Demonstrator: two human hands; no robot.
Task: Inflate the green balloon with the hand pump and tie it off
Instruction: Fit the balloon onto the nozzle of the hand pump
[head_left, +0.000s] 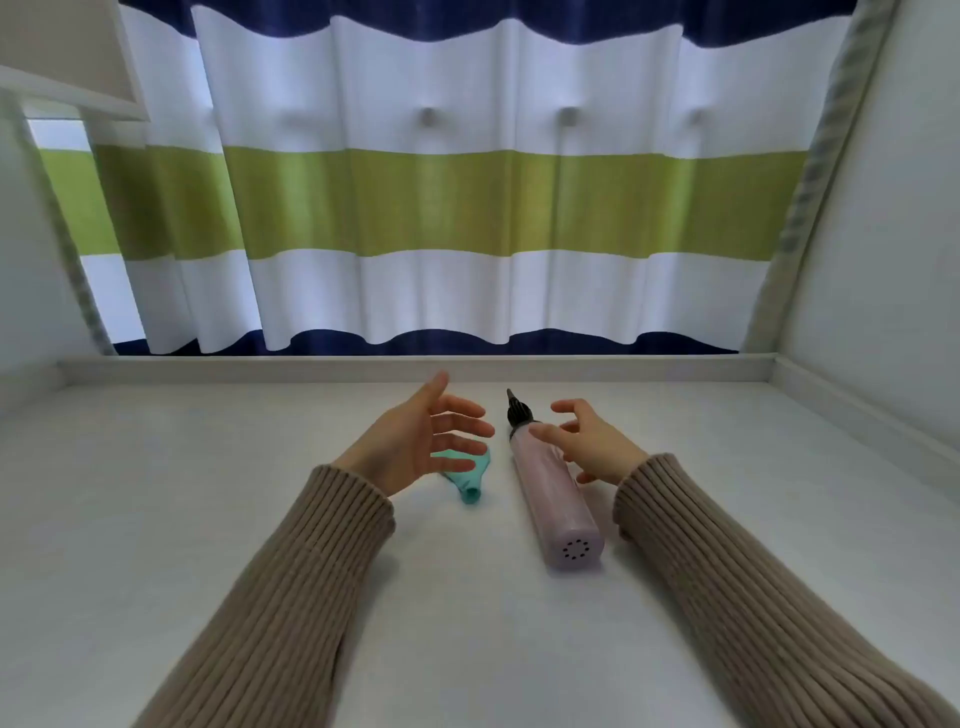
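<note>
A flat green balloon (466, 475) lies uninflated on the white table, its neck pointing toward me. My left hand (421, 441) hovers open just over its far end, fingers spread, and hides part of it. To the right lies a pale pink hand pump (555, 499) with a black nozzle (517, 410) pointing away from me. My right hand (587, 441) is open above the pump's upper body, fingers curved; I cannot tell if they touch it.
The white table (467, 623) has a low raised rim at the back and sides. Behind it hangs a curtain (467, 202) striped blue, white and green. White walls stand left and right.
</note>
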